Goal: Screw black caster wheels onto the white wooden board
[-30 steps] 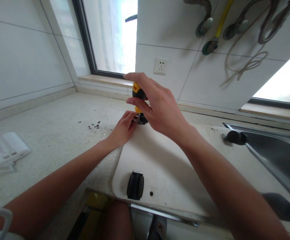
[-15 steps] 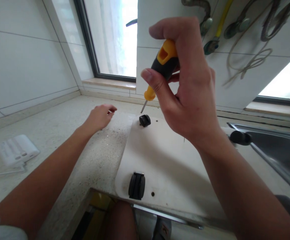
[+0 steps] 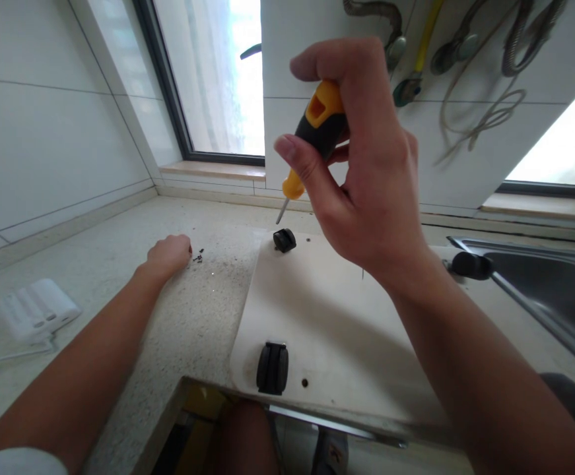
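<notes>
My right hand (image 3: 361, 145) grips a yellow and black screwdriver (image 3: 323, 125), its metal tip pointing down just above a black caster wheel (image 3: 284, 240) and apart from it. That caster sits at the far left corner of a white board (image 3: 327, 316). Nearer to me, a second black caster (image 3: 272, 368) stands on the same board. Over the countertop to the left, my left hand (image 3: 171, 254) is closed, its fingertips beside a few small dark screws (image 3: 199, 256). Whatever its curled fingers may hold is hidden.
A white power bank (image 3: 39, 307) with a cable lies on the countertop (image 3: 168, 316) at left. To the right are a metal sink (image 3: 549, 284) and another black caster (image 3: 471, 265). Hoses and pipe valves (image 3: 406, 91) line the tiled wall. The counter has an opening in front.
My left hand has moved left and slightly nearer, its fingers curling in, and the small dark screws now show beside it. My right hand keeps the screwdriver above the far caster.
</notes>
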Tool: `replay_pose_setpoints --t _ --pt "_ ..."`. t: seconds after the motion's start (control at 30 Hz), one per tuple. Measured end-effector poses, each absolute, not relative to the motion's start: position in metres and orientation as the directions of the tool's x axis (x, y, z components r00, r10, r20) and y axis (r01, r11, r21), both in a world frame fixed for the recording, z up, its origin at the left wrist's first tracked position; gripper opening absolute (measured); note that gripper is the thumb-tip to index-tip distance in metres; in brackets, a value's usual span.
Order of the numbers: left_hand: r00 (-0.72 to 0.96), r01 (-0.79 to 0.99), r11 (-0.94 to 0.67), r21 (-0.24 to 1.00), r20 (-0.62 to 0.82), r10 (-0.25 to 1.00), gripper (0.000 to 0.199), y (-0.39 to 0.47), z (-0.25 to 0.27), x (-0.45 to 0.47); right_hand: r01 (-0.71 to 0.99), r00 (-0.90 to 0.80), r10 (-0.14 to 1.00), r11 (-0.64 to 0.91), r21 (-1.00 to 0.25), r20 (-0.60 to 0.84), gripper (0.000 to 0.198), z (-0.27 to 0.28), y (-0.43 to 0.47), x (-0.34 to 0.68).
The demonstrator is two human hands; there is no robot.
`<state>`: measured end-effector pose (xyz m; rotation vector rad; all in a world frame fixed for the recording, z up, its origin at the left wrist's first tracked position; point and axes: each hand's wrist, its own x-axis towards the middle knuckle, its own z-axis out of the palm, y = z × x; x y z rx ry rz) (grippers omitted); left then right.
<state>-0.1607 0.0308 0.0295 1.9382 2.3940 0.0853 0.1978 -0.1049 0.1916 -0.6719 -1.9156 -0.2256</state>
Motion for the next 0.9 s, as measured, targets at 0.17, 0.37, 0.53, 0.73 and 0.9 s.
replay_pose_setpoints --t 0.17,0.37,0.53,0.73,0.9 --pt "-0.181 0.973 0.169 0.157 0.070 0.981 0.020 0.032 0.037 -0.153 0.596 -0.267 0.390 0.786 -0.167 0.881 0.023 0.194 -0.109 0.200" --pt "0.039 0.729 -0.217 0.649 0.277 0.960 0.038 0.024 0.066 -0.107 0.593 -0.223 0.387 0.783 -0.190 0.895 0.021 0.192 -0.109 0.202" --pt "0.069 0.170 -0.303 0.938 0.295 0.953 0.039 0.002 0.076 -0.061 0.475 -0.146 0.233 0.869 -0.138 0.962 0.023 0.184 -0.090 0.198" --pt "0.139 -0.159 -0.128 0.979 0.151 0.979 0.034 -0.013 0.081 -0.045 0.475 -0.071 0.200 0.868 -0.143 0.977 0.017 0.183 -0.081 0.195" --pt "0.174 -0.220 -0.034 0.975 0.073 0.982 0.023 -0.016 0.085 -0.044 0.522 -0.062 0.250 0.833 -0.182 0.966 0.017 0.186 -0.088 0.196"
